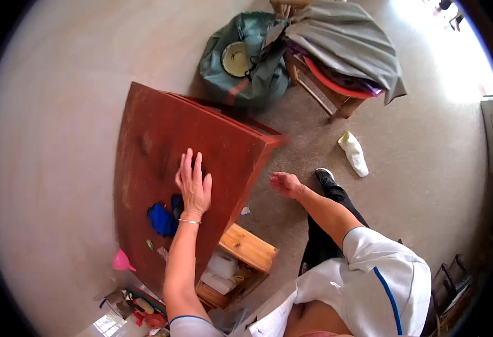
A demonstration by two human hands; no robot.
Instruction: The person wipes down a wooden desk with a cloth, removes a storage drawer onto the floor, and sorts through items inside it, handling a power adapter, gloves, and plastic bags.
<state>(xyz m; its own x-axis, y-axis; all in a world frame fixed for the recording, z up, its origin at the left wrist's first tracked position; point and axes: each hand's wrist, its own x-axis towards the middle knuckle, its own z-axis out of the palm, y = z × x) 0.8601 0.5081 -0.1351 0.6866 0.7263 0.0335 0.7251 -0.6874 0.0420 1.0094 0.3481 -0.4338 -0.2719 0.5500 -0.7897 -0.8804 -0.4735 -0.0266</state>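
The head view showed the red-brown wooden table [218,135] in front of you, its flat top scuffed and darkly stained, with straight edges which the wide lens had bent. Your left hand [193,188] was above this top, ungrasping, its fingers spread, and a thin metallic bracelet [189,221] circled the wrist; whether the palm touched the wood, I could not tell. Your right hand [287,184] was loosely unfolded beside the table's edge, over the floor. Near your left wrist lay a crumpled blue cloth [159,220], partly hidden by your arm. A smooth pink funnel [122,260] was by the far left edge. Below, the pale-grained wooden drawer [248,247] was half covered by the table. A wrinkled green bag [218,73] carried a round bowl [235,59], and folded grey fabric [347,33] hid most of a wooden stand [314,95]. The floor [415,185] was grey and dull, glaring white at upper right.
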